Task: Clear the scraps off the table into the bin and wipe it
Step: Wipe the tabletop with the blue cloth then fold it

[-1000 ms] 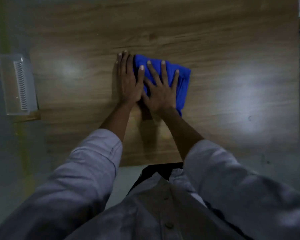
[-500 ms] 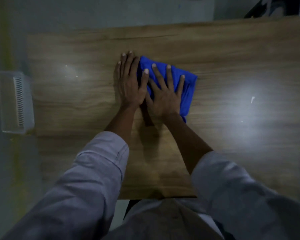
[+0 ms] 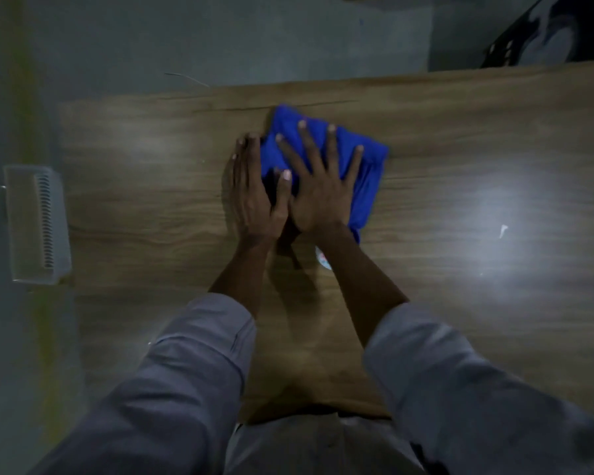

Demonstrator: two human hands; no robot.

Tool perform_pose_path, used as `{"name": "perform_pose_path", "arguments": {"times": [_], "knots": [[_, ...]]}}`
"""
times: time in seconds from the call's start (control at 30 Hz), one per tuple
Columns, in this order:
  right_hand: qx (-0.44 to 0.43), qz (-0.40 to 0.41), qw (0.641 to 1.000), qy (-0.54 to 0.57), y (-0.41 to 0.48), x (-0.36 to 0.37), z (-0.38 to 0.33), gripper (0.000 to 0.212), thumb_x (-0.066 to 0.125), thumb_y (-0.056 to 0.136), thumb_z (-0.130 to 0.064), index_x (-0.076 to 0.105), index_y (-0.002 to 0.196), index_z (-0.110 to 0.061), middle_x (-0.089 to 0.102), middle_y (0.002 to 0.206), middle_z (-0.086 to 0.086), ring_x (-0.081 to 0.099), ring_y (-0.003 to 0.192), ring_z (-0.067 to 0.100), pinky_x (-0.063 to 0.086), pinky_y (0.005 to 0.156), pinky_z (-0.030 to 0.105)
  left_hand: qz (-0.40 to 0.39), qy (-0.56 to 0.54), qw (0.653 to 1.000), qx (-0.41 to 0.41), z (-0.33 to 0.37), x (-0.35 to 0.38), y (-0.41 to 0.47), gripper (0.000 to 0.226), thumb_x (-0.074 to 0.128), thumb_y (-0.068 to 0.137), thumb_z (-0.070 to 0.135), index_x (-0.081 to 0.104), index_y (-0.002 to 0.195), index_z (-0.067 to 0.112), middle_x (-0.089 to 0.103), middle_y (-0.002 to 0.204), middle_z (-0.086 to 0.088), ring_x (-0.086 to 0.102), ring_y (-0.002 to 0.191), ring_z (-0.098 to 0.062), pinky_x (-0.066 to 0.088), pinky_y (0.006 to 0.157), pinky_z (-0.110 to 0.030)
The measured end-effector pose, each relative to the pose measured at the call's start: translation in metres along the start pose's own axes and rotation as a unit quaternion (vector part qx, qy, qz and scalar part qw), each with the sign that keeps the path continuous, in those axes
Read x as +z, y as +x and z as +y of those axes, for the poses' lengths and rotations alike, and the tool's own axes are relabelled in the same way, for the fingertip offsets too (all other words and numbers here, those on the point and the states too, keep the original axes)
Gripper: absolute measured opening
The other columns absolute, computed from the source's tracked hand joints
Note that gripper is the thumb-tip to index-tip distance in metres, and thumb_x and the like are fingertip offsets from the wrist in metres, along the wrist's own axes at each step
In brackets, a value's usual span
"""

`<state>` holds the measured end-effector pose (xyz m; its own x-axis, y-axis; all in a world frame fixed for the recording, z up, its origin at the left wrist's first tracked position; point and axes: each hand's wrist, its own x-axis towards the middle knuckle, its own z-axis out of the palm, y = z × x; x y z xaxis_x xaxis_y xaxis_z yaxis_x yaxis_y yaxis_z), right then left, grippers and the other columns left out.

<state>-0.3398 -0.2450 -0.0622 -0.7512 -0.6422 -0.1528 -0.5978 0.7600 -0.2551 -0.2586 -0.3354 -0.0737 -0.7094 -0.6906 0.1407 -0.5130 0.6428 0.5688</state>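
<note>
I judge the blue cloth [image 3: 369, 180] soft, light and apt to bunch, so my right hand [image 3: 318, 197], spread wide, presses it flat, left hand [image 3: 251, 200] flat alongside.

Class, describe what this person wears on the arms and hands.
Loose grey long sleeves: the left sleeve and right sleeve end in cuffs partway up the forearms. The left hand and right hand are bare, with no gloves, watch or rings visible.
</note>
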Motion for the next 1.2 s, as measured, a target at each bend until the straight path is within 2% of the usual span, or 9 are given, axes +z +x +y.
{"name": "perform_pose_path", "arguments": {"times": [0.1, 0.23, 0.37, 0.6, 0.77, 0.87, 0.93, 1.1, 1.2], "knots": [[-0.047, -0.010, 0.999, -0.020, -0.036, -0.004, 0.025, 0.061, 0.032, 0.101, -0.064, 0.020, 0.159, -0.045, 0.009, 0.170, -0.013, 0.000, 0.158, 0.027, 0.004, 0.118, 0.068, -0.001, -0.019, 1.000, 0.004, -0.001, 0.000, -0.001, 0.066, 0.045, 0.102, 0.044, 0.040, 0.151, 0.000, 0.040, 0.158, -0.016, 0.031, 0.150, -0.030, 0.026, 0.121, -0.050], [0.084, 0.007, 0.996, 0.002, -0.009, -0.017, 0.064, 0.062, 0.027, 0.101, -0.069, 0.018, 0.158, -0.048, 0.009, 0.169, -0.015, 0.000, 0.157, 0.027, 0.001, 0.119, 0.067, 0.000, -0.007, 1.000, 0.027, -0.001, 0.003, 0.000, 0.066, 0.045, 0.101, 0.045, 0.042, 0.150, 0.000, 0.042, 0.157, -0.016, 0.031, 0.150, -0.031, 0.025, 0.121, -0.052], [0.153, 0.035, 0.987, 0.028, 0.062, -0.020, 0.038, 0.063, 0.022, 0.099, -0.070, 0.018, 0.158, -0.048, 0.008, 0.170, -0.014, 0.000, 0.157, 0.032, -0.001, 0.117, 0.071, -0.006, -0.015, 1.000, 0.018, -0.003, 0.003, -0.001, 0.066, 0.046, 0.101, 0.045, 0.041, 0.151, 0.002, 0.040, 0.159, -0.013, 0.029, 0.152, -0.028, 0.023, 0.122, -0.051], [-0.100, -0.015, 0.994, -0.028, 0.023, -0.003, 0.000, 0.059, 0.025, 0.102, -0.066, 0.017, 0.158, -0.048, 0.011, 0.170, -0.013, 0.003, 0.157, 0.029, 0.004, 0.118, 0.068, 0.012, -0.140, 0.989, -0.049, 0.000, -0.003, -0.001, 0.070, 0.050, 0.100, 0.044, 0.038, 0.150, -0.003, 0.033, 0.159, -0.022, 0.029, 0.150, -0.033, 0.030, 0.119, -0.052], [0.037, 0.002, 0.999, -0.011, 0.019, -0.025, 0.074, 0.062, 0.024, 0.100, -0.071, 0.018, 0.157, -0.050, 0.011, 0.169, -0.017, 0.004, 0.157, 0.027, 0.001, 0.120, 0.067, 0.008, -0.129, 0.991, -0.026, 0.001, -0.001, -0.001, 0.066, 0.055, 0.099, 0.035, 0.040, 0.148, -0.005, 0.034, 0.158, -0.023, 0.031, 0.149, -0.035, 0.031, 0.119, -0.051], [0.108, 0.018, 0.994, 0.018, 0.064, -0.029, 0.059, 0.063, 0.020, 0.098, -0.072, 0.017, 0.157, -0.050, 0.007, 0.169, -0.016, 0.000, 0.157, 0.029, -0.003, 0.118, 0.069, 0.013, -0.110, 0.994, -0.004, -0.002, 0.000, -0.001, 0.063, 0.057, 0.099, 0.033, 0.042, 0.148, -0.004, 0.037, 0.157, -0.021, 0.032, 0.148, -0.034, 0.032, 0.117, -0.053], [0.088, 0.007, 0.996, 0.015, 0.074, -0.021, 0.027, 0.063, 0.019, 0.098, -0.070, 0.016, 0.157, -0.050, 0.007, 0.170, -0.014, -0.001, 0.157, 0.031, -0.004, 0.117, 0.070, 0.013, -0.100, 0.995, 0.021, -0.004, 0.000, 0.001, 0.061, 0.054, 0.099, 0.031, 0.043, 0.148, -0.003, 0.038, 0.157, -0.020, 0.032, 0.148, -0.034, 0.031, 0.116, -0.055], [-0.147, -0.036, 0.987, -0.050, -0.001, -0.004, 0.008, 0.060, 0.020, 0.102, -0.062, 0.016, 0.159, -0.045, 0.007, 0.170, -0.009, -0.001, 0.157, 0.031, 0.003, 0.118, 0.069, 0.031, -0.134, 0.990, 0.005, -0.006, 0.000, -0.001, 0.060, 0.047, 0.099, 0.031, 0.043, 0.147, -0.005, 0.039, 0.156, -0.022, 0.033, 0.148, -0.036, 0.031, 0.116, -0.058], [-0.089, -0.020, 0.995, -0.041, -0.039, -0.010, 0.055, 0.062, 0.025, 0.101, -0.069, 0.018, 0.158, -0.047, 0.010, 0.170, -0.014, 0.002, 0.157, 0.026, 0.004, 0.119, 0.067, 0.042, -0.139, 0.989, 0.020, -0.004, 0.000, -0.003, 0.057, 0.050, 0.098, 0.028, 0.047, 0.143, -0.006, 0.043, 0.152, -0.023, 0.037, 0.145, -0.037, 0.033, 0.115, -0.057]]}}
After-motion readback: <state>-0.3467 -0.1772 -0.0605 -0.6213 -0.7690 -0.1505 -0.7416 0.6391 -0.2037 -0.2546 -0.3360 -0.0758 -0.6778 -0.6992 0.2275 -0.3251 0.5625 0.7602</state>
